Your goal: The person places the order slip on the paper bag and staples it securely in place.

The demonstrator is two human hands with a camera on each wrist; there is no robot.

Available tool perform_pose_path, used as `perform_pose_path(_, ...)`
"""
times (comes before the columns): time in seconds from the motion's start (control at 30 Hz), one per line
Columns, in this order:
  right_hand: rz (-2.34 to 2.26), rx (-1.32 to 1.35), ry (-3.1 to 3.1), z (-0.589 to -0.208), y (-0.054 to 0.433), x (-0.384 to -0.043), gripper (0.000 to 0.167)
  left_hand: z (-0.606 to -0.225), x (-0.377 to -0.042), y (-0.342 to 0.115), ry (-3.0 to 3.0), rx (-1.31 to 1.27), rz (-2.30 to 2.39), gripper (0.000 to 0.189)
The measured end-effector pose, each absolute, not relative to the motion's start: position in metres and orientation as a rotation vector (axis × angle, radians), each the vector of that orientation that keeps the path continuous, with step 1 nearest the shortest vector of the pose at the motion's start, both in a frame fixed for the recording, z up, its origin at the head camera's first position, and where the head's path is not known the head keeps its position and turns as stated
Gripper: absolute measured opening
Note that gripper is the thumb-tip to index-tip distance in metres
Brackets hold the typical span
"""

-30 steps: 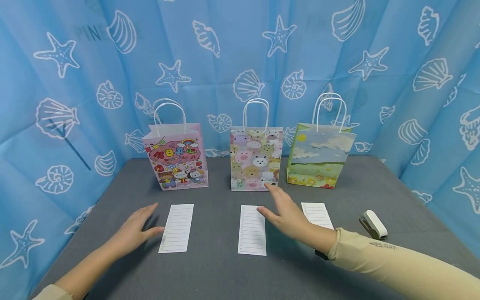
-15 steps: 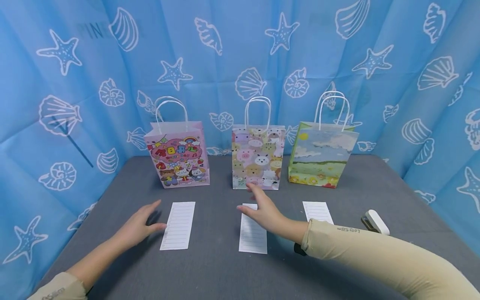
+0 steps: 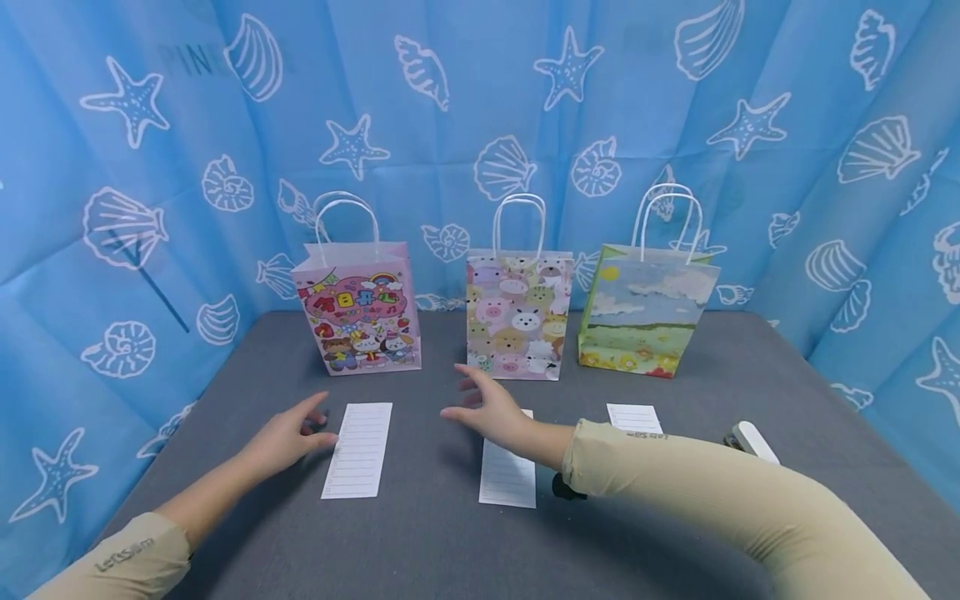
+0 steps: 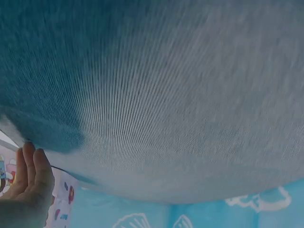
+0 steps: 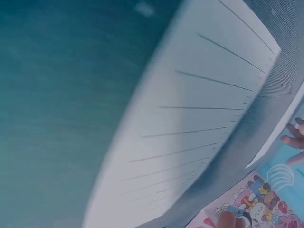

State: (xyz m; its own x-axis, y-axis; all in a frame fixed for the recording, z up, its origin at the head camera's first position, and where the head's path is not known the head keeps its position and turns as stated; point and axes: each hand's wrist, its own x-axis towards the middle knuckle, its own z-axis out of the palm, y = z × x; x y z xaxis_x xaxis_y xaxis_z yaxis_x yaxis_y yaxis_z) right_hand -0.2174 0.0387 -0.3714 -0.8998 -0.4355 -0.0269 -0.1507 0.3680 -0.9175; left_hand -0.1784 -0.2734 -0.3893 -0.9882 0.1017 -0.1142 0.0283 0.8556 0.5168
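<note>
In the head view my left hand (image 3: 288, 435) is above the table beside the left lined slip of paper (image 3: 358, 450), its thumb tip right at the slip's left edge. The fingers are loosely extended and hold nothing. My right hand (image 3: 495, 414), fingers spread and relaxed, is over the upper part of the middle lined slip (image 3: 508, 479), below a paper gift bag with animal faces (image 3: 517, 321). The right sleeve covers most of the right lined slip (image 3: 633, 416). A fingertip (image 5: 228, 220) of the right hand shows at the bottom of the right wrist view.
A pink cartoon gift bag (image 3: 363, 321) stands at the back left, a landscape gift bag (image 3: 637, 312) at the back right. A white stapler (image 3: 753, 442) lies at the right, partly behind the sleeve. The blue seashell curtain (image 3: 420, 125) hangs behind the grey table (image 3: 420, 542).
My right hand has moved left, from between the middle and right slips to over the middle one. The left hand has shifted slightly right toward the left slip.
</note>
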Motion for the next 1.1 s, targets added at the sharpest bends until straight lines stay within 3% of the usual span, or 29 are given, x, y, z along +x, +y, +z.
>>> perform_pose_path(0.6,-1.624,-0.362,2.134,-0.383,-0.025,-0.236,0.069,-0.401,-0.213,-0.273,2.841,0.120,0.707,0.085)
perform_pose_path(1.1,-1.274,-0.308,2.207,-0.386,-0.060,-0.249,0.071,-0.396,-0.219,-0.275,2.783,0.212,0.657,0.084)
